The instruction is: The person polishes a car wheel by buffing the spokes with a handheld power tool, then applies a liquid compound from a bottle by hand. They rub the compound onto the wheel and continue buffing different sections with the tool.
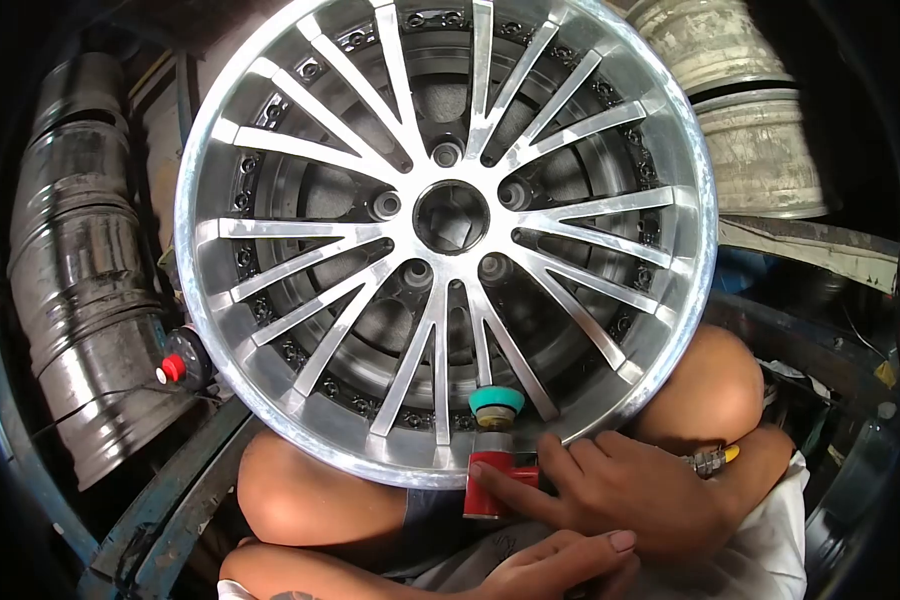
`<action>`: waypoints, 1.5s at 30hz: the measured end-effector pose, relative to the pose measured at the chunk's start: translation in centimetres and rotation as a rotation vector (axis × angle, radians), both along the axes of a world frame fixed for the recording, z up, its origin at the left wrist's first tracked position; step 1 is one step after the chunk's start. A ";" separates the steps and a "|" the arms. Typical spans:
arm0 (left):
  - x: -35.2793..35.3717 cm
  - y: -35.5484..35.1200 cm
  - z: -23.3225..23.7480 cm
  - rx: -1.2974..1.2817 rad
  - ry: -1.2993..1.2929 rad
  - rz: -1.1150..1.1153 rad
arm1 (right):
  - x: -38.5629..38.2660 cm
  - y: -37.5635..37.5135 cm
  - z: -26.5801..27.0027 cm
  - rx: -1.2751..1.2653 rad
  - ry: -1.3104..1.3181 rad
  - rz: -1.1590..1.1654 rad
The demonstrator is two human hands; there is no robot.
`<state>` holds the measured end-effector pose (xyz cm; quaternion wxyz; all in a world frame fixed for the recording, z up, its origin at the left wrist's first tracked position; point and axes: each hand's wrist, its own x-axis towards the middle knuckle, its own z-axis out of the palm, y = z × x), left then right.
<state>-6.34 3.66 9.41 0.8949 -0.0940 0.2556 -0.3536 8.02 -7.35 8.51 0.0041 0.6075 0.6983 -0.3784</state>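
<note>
A multi-spoke silver alloy wheel (448,240) faces me, its lower rim resting over bare knees. My right hand (625,490) grips a small red air polisher (485,490), with the index finger laid along the red body. The green round pad (496,402) at the polisher's head overlaps the lower spokes in this view. A metal hose fitting (708,462) with a yellow end shows behind that wrist. Below, my left hand (555,570) holds nothing I can see, its fingers stretched loosely to the right, just under the right hand.
Bare wheel barrels (80,240) are stacked on the left, and more dusty barrels (755,140) stand at upper right. A round black object with a red knob (174,368) sits by the rim's left side. Blue metal frame bars (160,510) run along the lower left.
</note>
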 end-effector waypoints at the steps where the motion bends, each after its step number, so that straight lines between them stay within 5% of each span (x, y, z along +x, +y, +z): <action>1: -0.1 0.0 0.0 0.002 -0.001 0.010 | 0.0 -0.1 -0.1 0.008 0.005 0.001; 45: -0.5 -0.6 -0.3 0.046 -0.088 0.142 | 0.4 1.0 0.6 0.013 0.014 -0.026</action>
